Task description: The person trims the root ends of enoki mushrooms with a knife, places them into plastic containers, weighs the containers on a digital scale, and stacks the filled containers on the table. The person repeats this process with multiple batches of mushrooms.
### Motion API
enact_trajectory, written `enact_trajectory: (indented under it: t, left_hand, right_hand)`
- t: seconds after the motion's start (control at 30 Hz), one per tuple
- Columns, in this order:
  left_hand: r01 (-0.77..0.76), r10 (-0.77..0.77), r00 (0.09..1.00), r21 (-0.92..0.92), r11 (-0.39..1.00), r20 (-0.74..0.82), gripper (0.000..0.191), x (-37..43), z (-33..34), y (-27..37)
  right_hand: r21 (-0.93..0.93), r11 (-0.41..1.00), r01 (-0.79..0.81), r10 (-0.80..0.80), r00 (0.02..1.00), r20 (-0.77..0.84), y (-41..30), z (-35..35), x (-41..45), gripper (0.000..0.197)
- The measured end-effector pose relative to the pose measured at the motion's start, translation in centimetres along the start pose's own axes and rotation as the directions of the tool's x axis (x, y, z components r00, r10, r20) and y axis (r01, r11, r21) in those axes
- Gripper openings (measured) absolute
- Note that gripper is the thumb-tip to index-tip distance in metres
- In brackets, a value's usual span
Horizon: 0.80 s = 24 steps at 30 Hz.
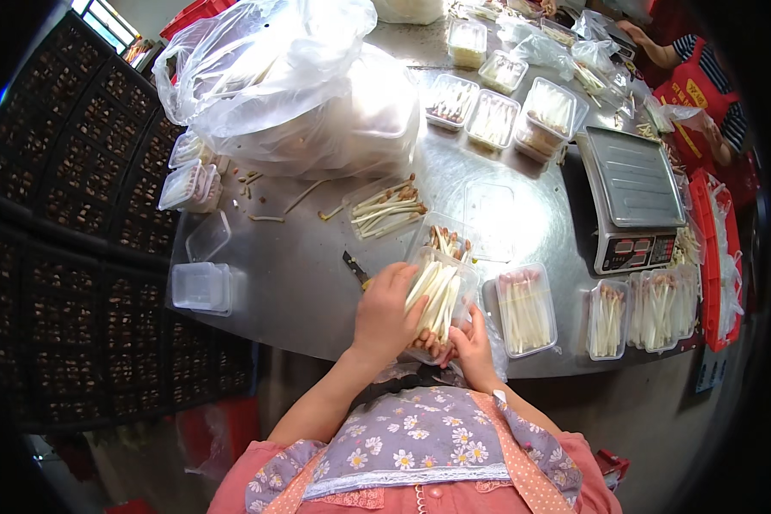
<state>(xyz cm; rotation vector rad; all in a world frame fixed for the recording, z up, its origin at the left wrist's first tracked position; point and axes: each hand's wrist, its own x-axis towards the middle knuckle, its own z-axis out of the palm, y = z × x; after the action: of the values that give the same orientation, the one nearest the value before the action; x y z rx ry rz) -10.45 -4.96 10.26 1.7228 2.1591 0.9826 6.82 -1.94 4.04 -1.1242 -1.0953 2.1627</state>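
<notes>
A clear plastic tray point(464, 277) of long white-stemmed mushrooms point(435, 292) is tilted at the table's front edge. My left hand point(389, 308) grips its left side, fingers over the stems. Around the lower right corner, my right hand point(472, 347) holds the same tray, close to the brown caps. Just beyond it, another clear tray point(419, 239) holds mushrooms with caps towards me. A box cutter point(356, 268) lies left of my left hand, partly hidden by it. Farther off is a loose pile of mushrooms point(389, 209) on clear plastic.
A large clear bag point(308, 115) bulges at the back left. Empty containers point(200, 287) are stacked left; filled trays point(527, 311) stand right, near a digital scale point(636, 186). Black crates point(70, 135) line the left side. Across the table stands a person in a red apron point(694, 96).
</notes>
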Motion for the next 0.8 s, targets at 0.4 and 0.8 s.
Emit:
enact_trajectory:
  t: [0.4,0.8]
  left_hand:
    - [0.504,-0.552,0.789,-0.799,0.328,0.271,0.048,-1.8,3.4,-3.8]
    - [0.228,-0.144,0.965,-0.427,0.875,0.219,0.073,-1.1,0.3,-3.0]
  right_hand:
    - [-0.419,0.880,0.222,-0.277,0.958,-0.073,-0.9,0.3,1.4,0.052]
    - [-0.287,0.927,0.242,-0.272,0.960,-0.066,-0.2,1.8,1.0,0.059]
